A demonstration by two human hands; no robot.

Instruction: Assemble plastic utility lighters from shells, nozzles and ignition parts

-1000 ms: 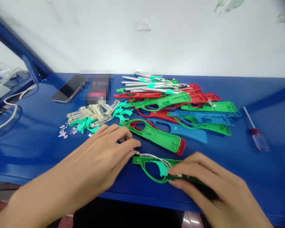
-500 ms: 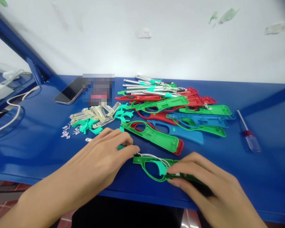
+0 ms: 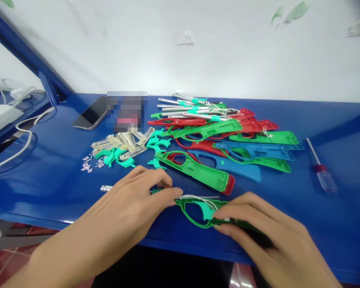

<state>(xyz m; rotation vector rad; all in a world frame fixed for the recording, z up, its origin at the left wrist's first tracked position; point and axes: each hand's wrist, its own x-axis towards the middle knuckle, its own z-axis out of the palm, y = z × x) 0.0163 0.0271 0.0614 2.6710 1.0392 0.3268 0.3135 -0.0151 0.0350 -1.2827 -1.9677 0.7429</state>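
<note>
A green long-nosed lighter casing half is held low over the front of the table. My right hand grips its handle end, with thumb and fingers closed around it. Inside the loop sits a turquoise trigger, and white wires run above it. My left hand is closed over the casing's narrow front end. From beneath that hand a silver metal tube sticks out to the left; its middle is hidden by the fingers.
Behind lie green, red and blue casing halves and silver tubes. Left of them are clear fuel tanks, turquoise triggers and small screws. A phone rests farther back; a screwdriver lies right.
My left hand has shifted slightly right, nearer the casing's loop, and its fingertips now cover the front end. More silver tube shows at left. The view has moved slightly.
</note>
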